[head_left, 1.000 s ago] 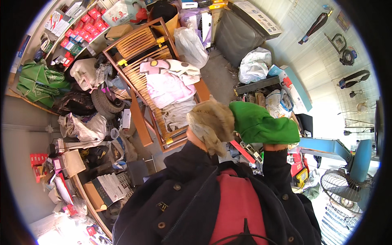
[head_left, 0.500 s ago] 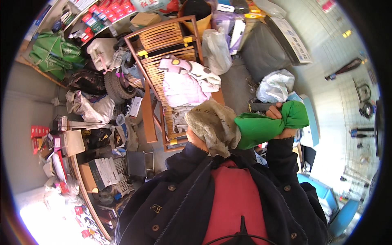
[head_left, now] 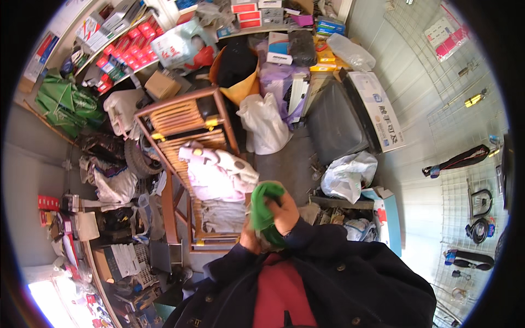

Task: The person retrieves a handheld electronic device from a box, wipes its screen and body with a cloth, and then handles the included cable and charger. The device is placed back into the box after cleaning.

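Observation:
In front of my chest a bunched green cloth (head_left: 264, 203) is held up between my hands. My right hand (head_left: 285, 213) is closed on its right side, fingers curled over the folds. My left hand (head_left: 250, 239) is lower, at the cloth's left side, and its fingers are partly hidden by the fabric. The greyish-beige cloth with dark cross stitches cannot be made out clearly now. Just beyond my hands, a pink and white patterned blanket (head_left: 213, 175) lies on a slatted bamboo folding chair (head_left: 191, 117).
A white plastic bag (head_left: 264, 124) and a dark grey case (head_left: 336, 123) stand beyond the chair. Nearer on the right are another plastic bag (head_left: 349, 176) and a light-blue box (head_left: 386, 218). Clutter and a wheel (head_left: 139, 159) line the left; a wire grid (head_left: 465, 218) hangs on the right wall.
My right hand has brought the green cloth leftward, close to my left hand, and it is now bunched up. The beige cloth has dropped from clear view. My view has shifted to the right.

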`<act>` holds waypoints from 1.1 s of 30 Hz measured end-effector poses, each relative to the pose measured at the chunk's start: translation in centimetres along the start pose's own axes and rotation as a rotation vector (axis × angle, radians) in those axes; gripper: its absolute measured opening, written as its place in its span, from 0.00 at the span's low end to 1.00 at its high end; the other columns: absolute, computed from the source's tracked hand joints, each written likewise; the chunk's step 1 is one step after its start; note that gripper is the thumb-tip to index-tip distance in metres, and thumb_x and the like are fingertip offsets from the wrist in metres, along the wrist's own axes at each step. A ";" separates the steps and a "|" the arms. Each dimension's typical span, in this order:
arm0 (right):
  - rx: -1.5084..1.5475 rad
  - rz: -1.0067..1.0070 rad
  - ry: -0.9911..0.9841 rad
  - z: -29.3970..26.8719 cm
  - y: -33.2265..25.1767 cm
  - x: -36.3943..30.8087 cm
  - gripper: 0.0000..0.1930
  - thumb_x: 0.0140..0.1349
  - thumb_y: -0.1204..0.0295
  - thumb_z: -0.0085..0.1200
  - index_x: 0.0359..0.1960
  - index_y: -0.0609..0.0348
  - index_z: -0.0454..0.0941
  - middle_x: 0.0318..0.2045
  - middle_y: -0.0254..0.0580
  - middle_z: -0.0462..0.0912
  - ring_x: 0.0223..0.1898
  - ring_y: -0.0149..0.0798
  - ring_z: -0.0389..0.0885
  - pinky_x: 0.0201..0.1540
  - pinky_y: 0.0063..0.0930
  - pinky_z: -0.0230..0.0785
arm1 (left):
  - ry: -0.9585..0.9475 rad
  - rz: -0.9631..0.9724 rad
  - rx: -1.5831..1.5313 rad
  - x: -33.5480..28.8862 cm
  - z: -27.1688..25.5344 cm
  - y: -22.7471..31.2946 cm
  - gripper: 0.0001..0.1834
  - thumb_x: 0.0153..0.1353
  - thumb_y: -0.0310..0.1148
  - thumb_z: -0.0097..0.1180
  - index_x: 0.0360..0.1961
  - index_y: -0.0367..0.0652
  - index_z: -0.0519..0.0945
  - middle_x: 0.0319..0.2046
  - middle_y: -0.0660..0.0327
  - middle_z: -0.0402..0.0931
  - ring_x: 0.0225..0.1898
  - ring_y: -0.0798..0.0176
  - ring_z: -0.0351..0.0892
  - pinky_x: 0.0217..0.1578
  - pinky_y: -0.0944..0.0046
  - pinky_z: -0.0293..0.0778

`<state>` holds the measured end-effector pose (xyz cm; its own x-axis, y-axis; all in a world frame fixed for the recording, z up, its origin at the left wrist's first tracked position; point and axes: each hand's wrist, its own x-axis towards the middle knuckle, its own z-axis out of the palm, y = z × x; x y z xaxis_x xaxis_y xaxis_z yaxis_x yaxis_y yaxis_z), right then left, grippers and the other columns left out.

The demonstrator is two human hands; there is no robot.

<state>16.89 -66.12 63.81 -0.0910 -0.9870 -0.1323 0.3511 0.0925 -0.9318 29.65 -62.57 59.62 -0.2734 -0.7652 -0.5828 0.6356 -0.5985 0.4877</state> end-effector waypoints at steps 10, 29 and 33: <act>-0.104 -0.044 0.049 -11.7 -5.0 7.0 0.30 0.68 0.65 0.50 0.71 0.62 0.66 0.69 0.47 0.71 0.70 0.43 0.69 0.70 0.38 0.60 | 0.151 0.375 0.308 6.1 2.7 0.3 0.13 0.72 0.26 0.47 0.51 0.34 0.82 0.42 0.61 0.84 0.40 0.66 0.82 0.43 0.66 0.78; -0.153 0.063 -0.193 -12.9 -5.8 10.1 0.23 0.75 0.60 0.54 0.65 0.61 0.71 0.54 0.36 0.80 0.55 0.31 0.77 0.60 0.27 0.68 | -0.158 0.535 0.454 8.6 14.9 3.5 0.19 0.77 0.37 0.39 0.58 0.39 0.76 0.54 0.55 0.78 0.56 0.58 0.77 0.59 0.59 0.72; -0.053 -0.020 -0.063 -15.7 -7.2 13.0 0.19 0.69 0.71 0.56 0.60 0.62 0.77 0.47 0.36 0.83 0.50 0.32 0.80 0.56 0.27 0.70 | -0.102 0.290 0.074 11.7 15.9 5.5 0.22 0.79 0.41 0.36 0.60 0.40 0.75 0.57 0.52 0.77 0.59 0.53 0.77 0.61 0.53 0.73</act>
<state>-1.43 -77.55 63.45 -0.0380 -0.9949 -0.0936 0.2994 0.0780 -0.9509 18.46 -78.56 65.81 -0.1619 -0.9243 -0.3457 0.6448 -0.3643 0.6720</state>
